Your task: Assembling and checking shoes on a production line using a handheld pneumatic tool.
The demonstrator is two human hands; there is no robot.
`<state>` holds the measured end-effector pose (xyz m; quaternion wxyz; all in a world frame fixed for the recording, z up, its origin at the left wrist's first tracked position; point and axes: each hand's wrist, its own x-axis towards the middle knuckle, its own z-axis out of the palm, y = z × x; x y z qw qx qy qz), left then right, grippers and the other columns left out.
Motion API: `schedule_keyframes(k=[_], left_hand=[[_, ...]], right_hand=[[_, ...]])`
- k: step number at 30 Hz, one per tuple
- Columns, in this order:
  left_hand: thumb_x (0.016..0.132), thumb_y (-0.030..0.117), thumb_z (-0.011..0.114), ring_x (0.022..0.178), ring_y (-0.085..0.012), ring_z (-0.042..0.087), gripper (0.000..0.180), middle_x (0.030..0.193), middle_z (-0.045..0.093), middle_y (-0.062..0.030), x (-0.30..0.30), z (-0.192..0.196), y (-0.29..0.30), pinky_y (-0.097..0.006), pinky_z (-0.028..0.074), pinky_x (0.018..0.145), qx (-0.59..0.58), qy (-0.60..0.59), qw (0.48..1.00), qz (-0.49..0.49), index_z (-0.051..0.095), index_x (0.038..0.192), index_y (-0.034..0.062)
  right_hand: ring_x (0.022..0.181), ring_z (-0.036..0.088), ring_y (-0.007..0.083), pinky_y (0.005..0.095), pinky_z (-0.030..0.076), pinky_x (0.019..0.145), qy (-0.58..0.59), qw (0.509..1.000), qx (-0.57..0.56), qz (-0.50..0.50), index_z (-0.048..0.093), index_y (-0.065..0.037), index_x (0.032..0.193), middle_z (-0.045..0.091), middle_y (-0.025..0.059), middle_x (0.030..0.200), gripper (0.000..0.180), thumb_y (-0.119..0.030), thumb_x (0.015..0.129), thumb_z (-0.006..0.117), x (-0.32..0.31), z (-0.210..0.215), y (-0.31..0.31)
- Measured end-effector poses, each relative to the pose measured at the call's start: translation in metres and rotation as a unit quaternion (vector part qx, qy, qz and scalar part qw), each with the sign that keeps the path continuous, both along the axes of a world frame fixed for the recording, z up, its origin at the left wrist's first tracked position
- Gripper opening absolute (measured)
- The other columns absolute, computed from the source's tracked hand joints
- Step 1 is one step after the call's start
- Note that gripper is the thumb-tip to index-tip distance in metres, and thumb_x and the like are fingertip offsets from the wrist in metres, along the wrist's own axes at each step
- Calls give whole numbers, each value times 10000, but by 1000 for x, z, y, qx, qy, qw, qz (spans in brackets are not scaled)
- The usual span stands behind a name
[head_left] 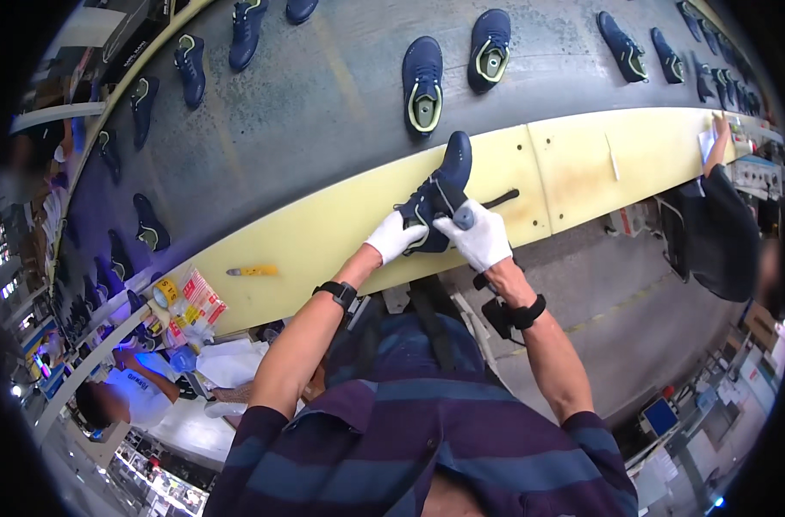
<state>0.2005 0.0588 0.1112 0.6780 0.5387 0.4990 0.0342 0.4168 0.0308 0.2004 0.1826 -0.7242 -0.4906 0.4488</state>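
A navy lace-up shoe (459, 162) is on the pale yellow bench in front of me, toe pointing away and a little right. My left hand (394, 235), in a white glove, grips its left side near the collar. In my white-gloved right hand (481, 234), closed over the shoe's right side, is a dark tool with a rounded grey end (464, 217). A thin metallic part lies across the laces beside it. Just right of that hand a black handle-like piece (501, 199) rests over the bench; whether it joins the tool I cannot tell.
Beyond the bench (323, 228), a dark belt (323, 112) carries several navy shoes, including a pair (424, 86) straight ahead. A yellow cutter (253, 270) and packets (204, 297) lie at left. Co-workers are at left (142, 392) and right (711, 233).
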Motion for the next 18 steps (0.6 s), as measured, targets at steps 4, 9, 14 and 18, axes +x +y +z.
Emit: schedule_keyframes(k=[4, 9, 14, 18], left_hand=[[950, 234, 707, 1178, -275, 674, 492, 1283, 718, -175, 4, 4, 4, -401, 524, 1057, 11, -34, 999, 12, 622, 1372, -4], [941, 211, 712, 1085, -237, 682, 432, 1182, 732, -149, 1, -7, 1, -385, 544, 986, 34, -52, 998, 16, 644, 1307, -9], [928, 199, 729, 954, -251, 702, 321, 1068, 752, -153, 8, -1, 12, -402, 559, 878, -15, -23, 1000, 3, 699, 1191, 17], [928, 194, 714, 957, -259, 709, 315, 1070, 750, -159, 9, 8, 6, -399, 563, 866, 34, -14, 999, -14, 703, 1181, 7]], right_hand=[[673, 705, 334, 406, 554, 654, -38, 999, 14, 10, 664, -14, 837, 706, 173, 743, 412, -349, 851, 903, 15, -14, -30], [672, 700, 344, 408, 553, 663, -20, 1000, -2, 10, 668, -6, 855, 696, 167, 733, 408, -348, 858, 890, 10, -4, -17], [781, 744, 382, 442, 573, 711, -57, 996, 15, 60, 693, -27, 923, 740, 180, 800, 415, -405, 878, 859, -5, 6, 21], [782, 747, 376, 440, 575, 715, -31, 999, -6, 38, 699, -29, 944, 745, 175, 805, 410, -402, 882, 858, -2, 1, 14]])
